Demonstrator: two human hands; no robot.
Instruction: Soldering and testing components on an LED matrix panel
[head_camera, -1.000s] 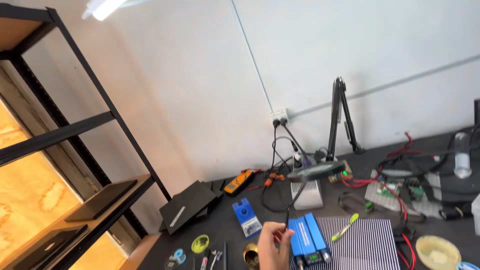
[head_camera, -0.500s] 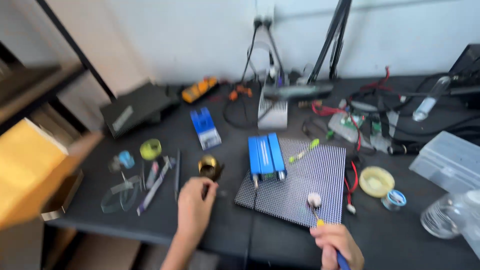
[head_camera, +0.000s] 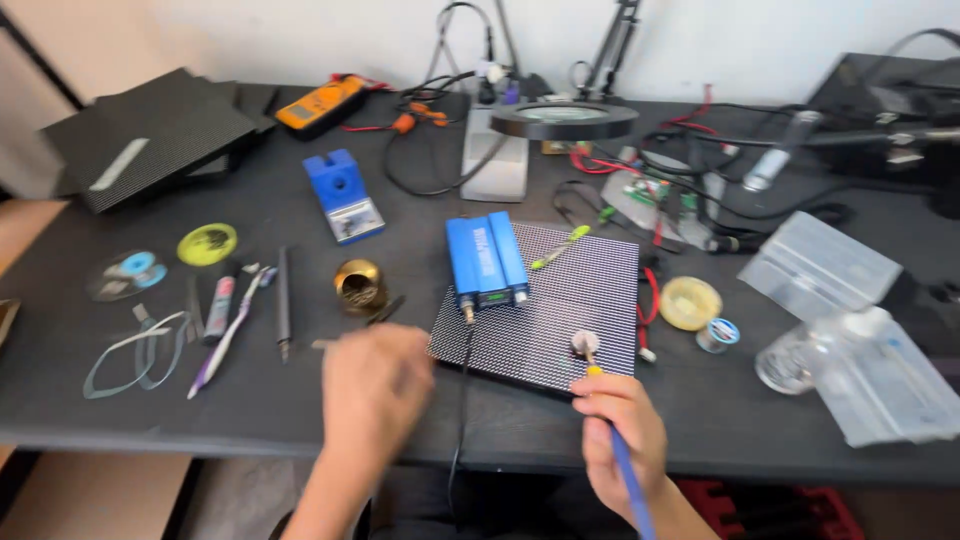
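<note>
Head view: left hand blurred, fingers unreadable; right hand fingers clamped on blue-handled tool.

1 head-worn camera looks steeply down, close over the dark workbench (no second view).

Head view. Right hand grips a blue-handled tool, its tip on the dotted panel near the table's front edge. Left hand, blurred, hovers beside the panel's left edge. A blue box sits on the panel's rear-left corner; a brass tin lies just left.
</note>
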